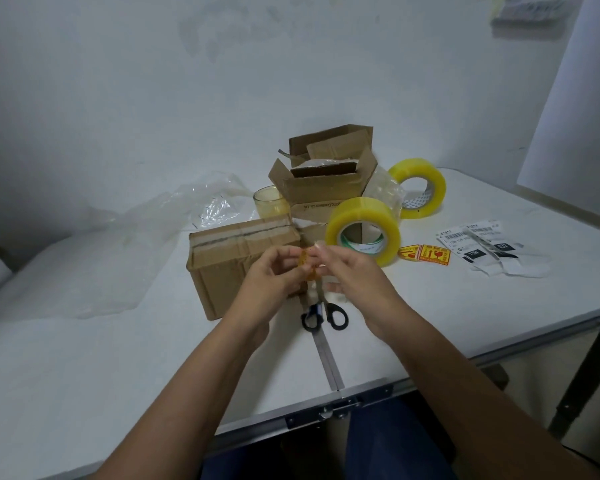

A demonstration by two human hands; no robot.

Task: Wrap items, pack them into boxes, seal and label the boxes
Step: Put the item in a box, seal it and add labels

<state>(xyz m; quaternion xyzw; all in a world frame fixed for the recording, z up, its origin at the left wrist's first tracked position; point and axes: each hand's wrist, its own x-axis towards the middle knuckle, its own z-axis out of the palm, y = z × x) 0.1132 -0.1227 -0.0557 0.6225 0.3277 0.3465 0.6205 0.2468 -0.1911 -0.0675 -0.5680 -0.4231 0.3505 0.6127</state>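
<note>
Both hands meet above the bench centre. Left hand [274, 271] and right hand [347, 271] each pinch a small yellow sticker [307, 268] between fingertips, held over the scissors [324, 315].

Sealed cardboard box [236, 261] sits just left of the hands, tape strip along its top. Open cardboard box [326, 174] stands farther back, flaps up. Near tape roll [364, 230] stands on edge right of the hands; far tape roll [418, 188] behind it.

Fragile stickers [425, 254] and shipping labels [492, 251] lie flat at right, with open room toward the bench's near edge.

Bench [118, 358] is white and matte, with a metal seam down the middle. Crumpled clear plastic film [174, 216] at far left.
</note>
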